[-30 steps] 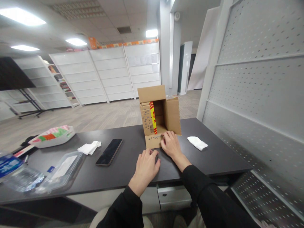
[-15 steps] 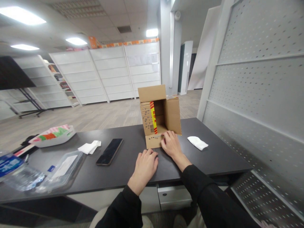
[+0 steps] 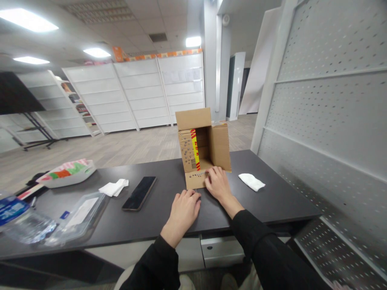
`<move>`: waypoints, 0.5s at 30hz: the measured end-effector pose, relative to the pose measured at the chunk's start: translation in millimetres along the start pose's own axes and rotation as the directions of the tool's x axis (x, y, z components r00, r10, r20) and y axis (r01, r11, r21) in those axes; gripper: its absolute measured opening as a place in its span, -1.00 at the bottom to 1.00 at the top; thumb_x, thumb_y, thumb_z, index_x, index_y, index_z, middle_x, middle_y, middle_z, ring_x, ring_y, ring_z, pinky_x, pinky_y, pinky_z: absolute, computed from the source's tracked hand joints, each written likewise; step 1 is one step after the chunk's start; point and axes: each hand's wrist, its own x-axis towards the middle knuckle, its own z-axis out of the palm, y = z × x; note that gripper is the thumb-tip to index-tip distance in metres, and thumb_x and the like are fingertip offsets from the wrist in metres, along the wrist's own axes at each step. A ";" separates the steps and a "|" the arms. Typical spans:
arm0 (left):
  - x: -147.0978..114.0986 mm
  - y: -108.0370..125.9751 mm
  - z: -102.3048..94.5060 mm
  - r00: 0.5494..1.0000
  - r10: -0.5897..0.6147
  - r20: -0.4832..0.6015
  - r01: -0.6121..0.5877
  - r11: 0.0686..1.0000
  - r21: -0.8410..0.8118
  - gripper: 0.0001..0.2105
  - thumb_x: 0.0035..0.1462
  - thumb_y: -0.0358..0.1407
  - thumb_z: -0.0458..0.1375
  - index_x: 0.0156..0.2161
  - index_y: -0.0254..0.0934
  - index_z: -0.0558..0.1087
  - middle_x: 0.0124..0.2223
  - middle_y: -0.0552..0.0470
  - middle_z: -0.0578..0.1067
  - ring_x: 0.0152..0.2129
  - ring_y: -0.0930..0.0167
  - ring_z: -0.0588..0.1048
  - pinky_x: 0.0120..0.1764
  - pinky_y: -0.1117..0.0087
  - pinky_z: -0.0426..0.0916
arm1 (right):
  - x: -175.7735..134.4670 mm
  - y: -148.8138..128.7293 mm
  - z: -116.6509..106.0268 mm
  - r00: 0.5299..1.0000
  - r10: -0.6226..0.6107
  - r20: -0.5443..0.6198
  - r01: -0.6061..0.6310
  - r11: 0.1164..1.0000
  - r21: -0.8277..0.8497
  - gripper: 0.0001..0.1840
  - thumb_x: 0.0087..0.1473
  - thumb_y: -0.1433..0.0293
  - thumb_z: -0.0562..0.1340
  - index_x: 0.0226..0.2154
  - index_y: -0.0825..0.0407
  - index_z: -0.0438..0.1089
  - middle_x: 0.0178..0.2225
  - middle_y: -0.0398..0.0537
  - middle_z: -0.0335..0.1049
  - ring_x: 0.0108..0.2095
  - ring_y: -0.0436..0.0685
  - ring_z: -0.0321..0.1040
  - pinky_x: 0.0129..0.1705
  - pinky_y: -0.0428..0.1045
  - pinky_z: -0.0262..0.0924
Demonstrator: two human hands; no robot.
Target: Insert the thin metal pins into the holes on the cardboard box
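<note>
An open cardboard box [image 3: 219, 147] stands on the dark desk [image 3: 281, 199], its mouth toward me and its flaps spread. Yellow and red tape runs down the left flap, which has many small holes or dark dots. The lower flap also carries small dark dots. My right hand [image 3: 216, 183] rests on the right part of the lower flap, fingers curled over it. Just in front of that flap, my left hand [image 3: 184, 209] is low over the desk with its fingers bent together. A thin dark tip shows by its fingers; the rest is hidden.
Left of my hands lie a phone [image 3: 139, 193], white tissues [image 3: 114, 187], a clear plastic case [image 3: 81, 217] and a water bottle [image 3: 24, 221]. Farther back is a white tray [image 3: 68, 181]. A folded tissue [image 3: 251, 182] lies right of the box, near a perforated panel [image 3: 326, 104].
My left hand has shifted very slightly left. My right hand and the box look unchanged.
</note>
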 end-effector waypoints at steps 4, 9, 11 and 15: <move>4.8 -0.1 -5.0 0.998 -0.033 -0.049 0.033 0.999 -0.001 -0.71 0.27 -0.19 -0.01 -0.02 -0.19 0.46 -0.07 -0.05 0.50 -0.11 0.24 0.43 -0.13 0.22 0.27 | -0.6 0.7 0.7 1.000 -0.007 -0.001 0.007 1.000 -0.009 -0.83 0.06 0.50 0.10 -0.27 0.05 0.34 -0.25 0.05 0.34 -0.17 0.24 0.17 -0.13 0.08 0.04; 25.0 -3.6 -13.0 0.986 -0.128 -0.107 0.128 0.992 -0.014 -0.72 0.26 -0.20 -0.01 -0.04 -0.20 0.46 -0.06 -0.07 0.49 -0.10 0.23 0.42 -0.11 0.22 0.27 | 0.5 -0.9 -2.1 1.000 -0.002 0.004 0.002 1.000 -0.027 -0.84 0.07 0.51 0.09 -0.29 0.05 0.35 -0.26 0.06 0.35 -0.18 0.24 0.18 -0.15 0.07 0.04; 35.1 -5.6 -14.3 0.981 -0.159 -0.115 0.157 0.987 -0.026 -0.71 0.26 -0.21 -0.01 -0.01 -0.20 0.44 -0.03 -0.08 0.47 -0.08 0.24 0.42 -0.09 0.23 0.27 | 0.9 -1.7 -3.2 1.000 -0.005 0.006 0.005 1.000 -0.029 -0.84 0.08 0.51 0.09 -0.29 0.06 0.35 -0.26 0.06 0.35 -0.18 0.24 0.18 -0.15 0.07 0.04; 52.1 -7.4 -12.9 0.970 -0.208 -0.126 0.207 0.978 -0.026 -0.71 0.24 -0.24 0.01 0.02 -0.21 0.41 -0.03 -0.10 0.46 -0.08 0.24 0.42 -0.08 0.23 0.28 | 1.0 -2.0 -4.1 1.000 -0.009 0.007 0.010 1.000 -0.028 -0.84 0.08 0.50 0.09 -0.28 0.06 0.35 -0.26 0.06 0.35 -0.18 0.24 0.18 -0.15 0.07 0.04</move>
